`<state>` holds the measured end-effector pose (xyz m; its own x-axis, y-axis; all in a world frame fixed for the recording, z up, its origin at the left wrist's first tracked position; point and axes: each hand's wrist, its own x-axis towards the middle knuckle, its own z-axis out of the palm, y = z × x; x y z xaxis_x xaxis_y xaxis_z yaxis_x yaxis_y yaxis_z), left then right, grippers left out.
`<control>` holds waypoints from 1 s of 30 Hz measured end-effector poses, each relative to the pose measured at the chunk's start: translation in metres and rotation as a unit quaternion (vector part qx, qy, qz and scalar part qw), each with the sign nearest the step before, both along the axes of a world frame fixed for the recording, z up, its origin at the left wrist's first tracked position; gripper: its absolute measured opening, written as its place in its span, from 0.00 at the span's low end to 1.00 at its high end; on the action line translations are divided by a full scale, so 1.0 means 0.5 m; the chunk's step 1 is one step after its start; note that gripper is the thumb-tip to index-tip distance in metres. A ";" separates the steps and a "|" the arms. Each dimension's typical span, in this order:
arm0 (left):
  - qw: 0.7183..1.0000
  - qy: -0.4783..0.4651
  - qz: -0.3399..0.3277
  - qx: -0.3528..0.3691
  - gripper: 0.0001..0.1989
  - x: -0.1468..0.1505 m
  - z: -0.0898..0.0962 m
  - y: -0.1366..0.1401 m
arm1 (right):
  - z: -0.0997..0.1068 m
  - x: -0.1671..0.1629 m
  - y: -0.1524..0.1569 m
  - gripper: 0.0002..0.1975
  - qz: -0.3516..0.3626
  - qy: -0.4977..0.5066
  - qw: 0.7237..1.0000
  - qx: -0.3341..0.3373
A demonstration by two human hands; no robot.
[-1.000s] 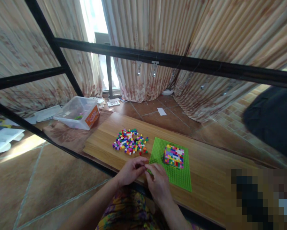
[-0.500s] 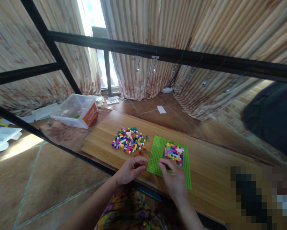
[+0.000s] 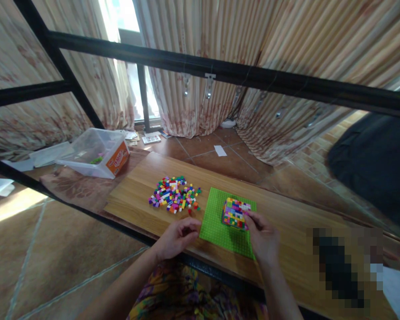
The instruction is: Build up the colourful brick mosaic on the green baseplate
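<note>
Loose bricks [image 3: 173, 194] on the tabletop [image 3: 293, 235], left; baseplate [image 3: 215, 224] right of them, brick block [image 3: 233, 212] on it, right of its middle. Left hand [image 3: 179, 235] in front of the loose bricks, just left of the baseplate; right hand [image 3: 264, 235] at the block's right side. Bin [image 3: 118, 159] beyond the tabletop's left end, curtains [image 3: 200, 44] behind

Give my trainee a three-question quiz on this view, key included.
1. Which hand's fingertips are at the brick block on the green baseplate?
2. The loose bricks lie on: (a) the baseplate, (b) the wooden tabletop, (c) the floor.
3. Fill in: the clear plastic box bears an ___ label.

Key: 1. The right hand; 2. b; 3. orange.
</note>
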<state>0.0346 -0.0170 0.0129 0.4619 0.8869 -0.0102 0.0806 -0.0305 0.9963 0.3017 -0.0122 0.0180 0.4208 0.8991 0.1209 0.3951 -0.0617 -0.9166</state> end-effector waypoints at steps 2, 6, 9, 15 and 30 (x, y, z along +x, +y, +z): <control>1.000 0.000 -0.002 0.000 0.15 0.000 -0.001 0.000 | 0.003 0.003 0.000 0.21 -0.005 -0.022 1.000 -0.005; 1.000 -0.004 -0.009 -0.005 0.15 -0.001 0.000 0.000 | 0.023 0.012 0.006 0.19 -0.012 -0.141 0.989 -0.031; 1.000 -0.001 -0.006 -0.006 0.15 0.000 0.001 -0.001 | 0.034 0.011 0.014 0.18 0.006 -0.242 0.969 -0.051; 1.000 0.003 -0.001 -0.005 0.15 0.000 0.002 -0.001 | 0.035 -0.001 0.031 0.16 0.036 -0.368 0.927 -0.061; 1.000 -0.009 -0.015 -0.009 0.13 0.002 -0.003 -0.005 | 0.043 0.001 0.050 0.10 0.043 -0.324 0.938 -0.112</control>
